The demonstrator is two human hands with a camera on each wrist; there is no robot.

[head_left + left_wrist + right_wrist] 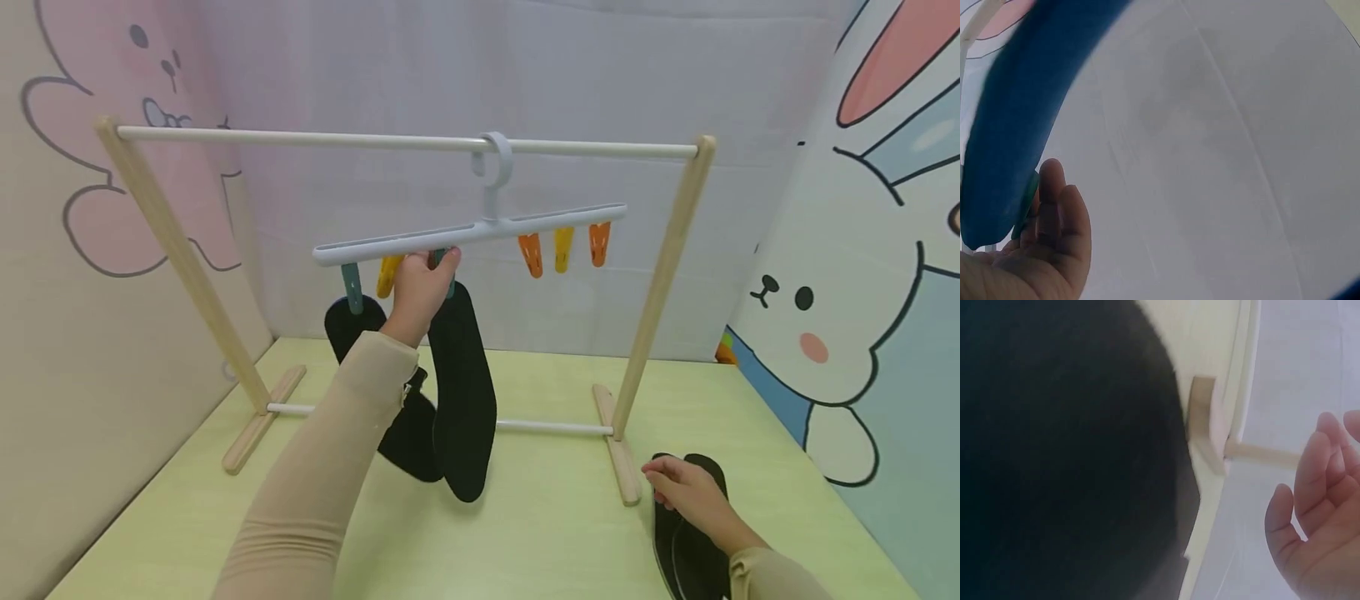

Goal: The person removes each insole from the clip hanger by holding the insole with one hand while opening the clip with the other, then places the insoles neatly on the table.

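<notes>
A light grey hanger [480, 231] hangs by its hook from the rack's rod. At its underside my left hand [422, 293] pinches a green clip [451, 287], which also shows beside the fingers in the left wrist view. A flat black sole-shaped piece [463, 400] hangs below this clip, and a second black sole-shaped piece [354, 332] hangs from the green clip [352, 287] at the hanger's left end. My right hand [693, 498], fingers loosely bent and holding nothing, is over a pair of black sole-shaped pieces [693, 557] on the table.
The wooden rack has a white top rod [300, 140], slanted posts [663, 283] and a low white bar [555, 427]. Orange clips [529, 255] and a yellow clip [563, 249] hang on the hanger's right half. Pale curtains surround the light green table [555, 517].
</notes>
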